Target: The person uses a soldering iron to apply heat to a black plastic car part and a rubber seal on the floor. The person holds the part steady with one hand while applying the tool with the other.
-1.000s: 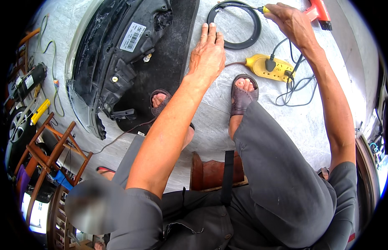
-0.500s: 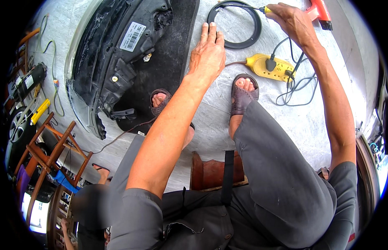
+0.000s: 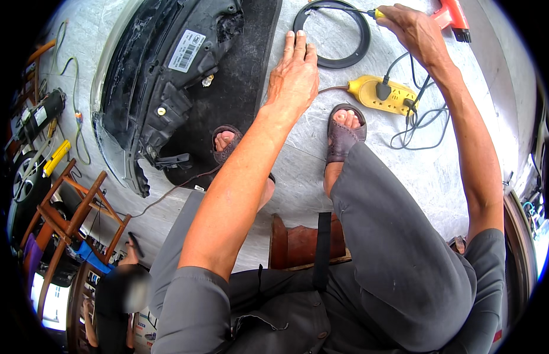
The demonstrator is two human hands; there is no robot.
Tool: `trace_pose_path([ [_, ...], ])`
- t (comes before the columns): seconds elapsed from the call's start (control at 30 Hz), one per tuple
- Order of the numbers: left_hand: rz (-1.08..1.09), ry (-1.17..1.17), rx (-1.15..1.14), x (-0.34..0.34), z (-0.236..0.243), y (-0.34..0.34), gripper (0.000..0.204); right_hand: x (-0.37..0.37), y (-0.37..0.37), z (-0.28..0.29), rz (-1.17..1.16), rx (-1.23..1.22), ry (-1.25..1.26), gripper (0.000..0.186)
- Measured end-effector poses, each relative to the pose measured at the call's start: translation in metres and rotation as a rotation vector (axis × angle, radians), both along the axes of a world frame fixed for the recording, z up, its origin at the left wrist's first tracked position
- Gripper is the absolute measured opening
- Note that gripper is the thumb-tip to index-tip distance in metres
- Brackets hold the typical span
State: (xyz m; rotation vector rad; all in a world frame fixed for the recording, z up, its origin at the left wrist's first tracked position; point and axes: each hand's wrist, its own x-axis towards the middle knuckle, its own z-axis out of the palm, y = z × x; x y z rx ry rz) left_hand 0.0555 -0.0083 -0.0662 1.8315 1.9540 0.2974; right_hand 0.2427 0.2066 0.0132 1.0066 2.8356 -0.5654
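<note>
Nothing has shifted since a second ago: the left hand (image 3: pixel 295 74) still lies flat, fingers together, beside the black ring (image 3: pixel 331 33); the right hand (image 3: pixel 413 29) stays clamped on a yellow-handled tool (image 3: pixel 369 12) at the ring's far rim.

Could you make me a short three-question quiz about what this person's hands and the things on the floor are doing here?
1. True or false: the left hand lies flat on the floor beside the black ring.
2. What does the right hand hold? A) a slim tool with a yellow handle B) a cup C) a paintbrush
3. What colour is the power strip near the right foot?

Key: 1 true; 2 A; 3 yellow.
</note>
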Motion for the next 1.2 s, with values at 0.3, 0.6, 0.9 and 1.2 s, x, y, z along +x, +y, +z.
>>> trace_pose_path([
  [0.3,-0.007,0.0,0.011,0.0,0.0,0.0,0.051,0.023,0.005,-0.039,0.018,0.128,0.002,0.029],
  [0.6,-0.002,0.005,0.008,0.0,0.0,0.0,0.052,0.027,0.006,-0.046,-0.002,0.082,-0.012,0.03],
  [0.9,0.001,0.011,-0.002,0.0,0.0,0.0,0.051,0.028,0.004,-0.05,-0.033,0.069,-0.025,0.03],
  [1.2,0.0,0.004,0.006,0.0,0.0,0.001,0.051,0.026,-0.004,-0.049,-0.106,0.015,-0.066,0.032],
])
